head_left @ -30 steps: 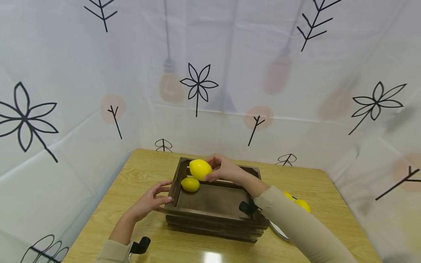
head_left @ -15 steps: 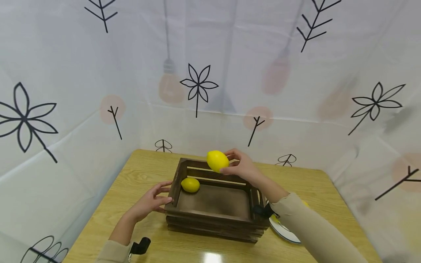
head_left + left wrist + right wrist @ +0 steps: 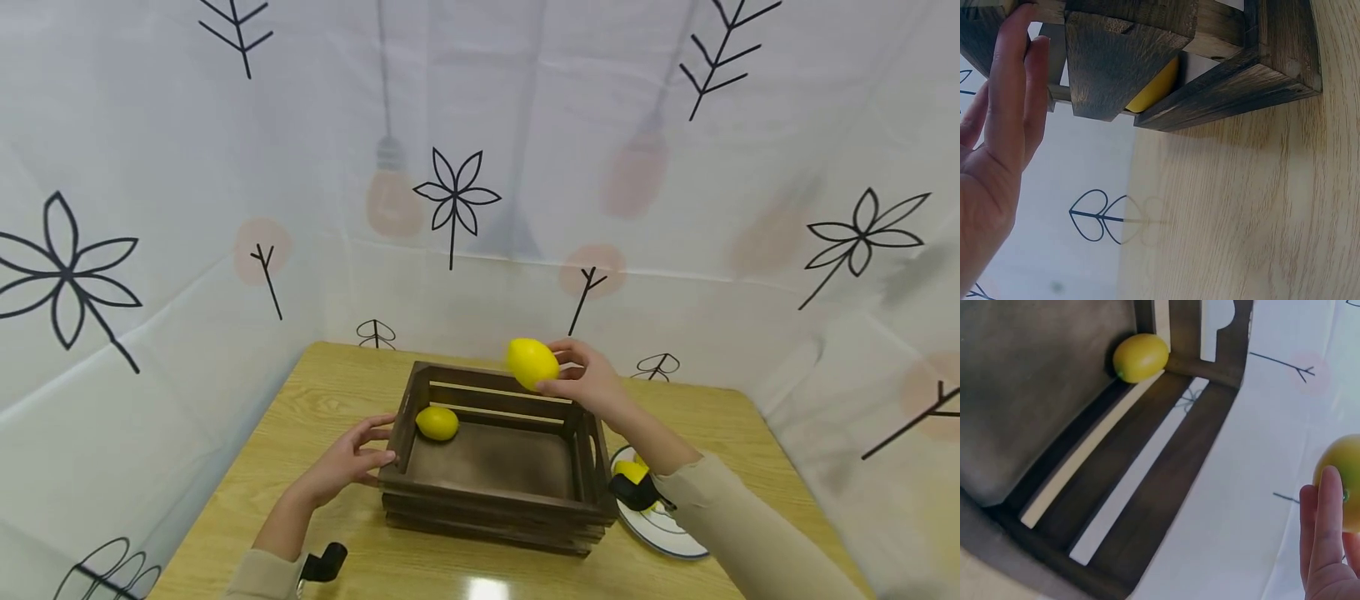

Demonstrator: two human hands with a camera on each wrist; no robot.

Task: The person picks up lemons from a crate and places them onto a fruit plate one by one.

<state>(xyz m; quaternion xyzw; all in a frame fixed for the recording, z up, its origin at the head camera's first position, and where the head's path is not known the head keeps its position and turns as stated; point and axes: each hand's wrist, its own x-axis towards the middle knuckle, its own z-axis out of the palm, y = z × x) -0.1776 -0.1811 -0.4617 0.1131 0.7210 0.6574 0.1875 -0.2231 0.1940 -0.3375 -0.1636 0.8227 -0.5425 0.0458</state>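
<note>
My right hand (image 3: 596, 385) holds a yellow lemon (image 3: 532, 364) between thumb and fingers, above the back right part of a dark brown slatted wooden crate (image 3: 495, 492). In the right wrist view the same lemon (image 3: 1346, 478) is cut off by the frame edge. A second lemon (image 3: 437, 423) lies inside the crate, in its back left corner. At the crate's left end, my left hand (image 3: 341, 462) touches the side with fairly straight fingers. The left wrist view shows those fingers (image 3: 1007, 94) along the crate's end slats (image 3: 1129, 56).
Right of the crate, a white plate (image 3: 667, 537) with a blue rim stands on the wooden table (image 3: 300, 417). It bears yellow fruit (image 3: 632, 472), partly hidden by my right forearm and wrist camera. A patterned white cloth (image 3: 487, 292) hangs around the table.
My right hand has carried the lemon to the right and slightly up, from over the crate's left part. More of the plate now shows. The left hand and the crate stay put.
</note>
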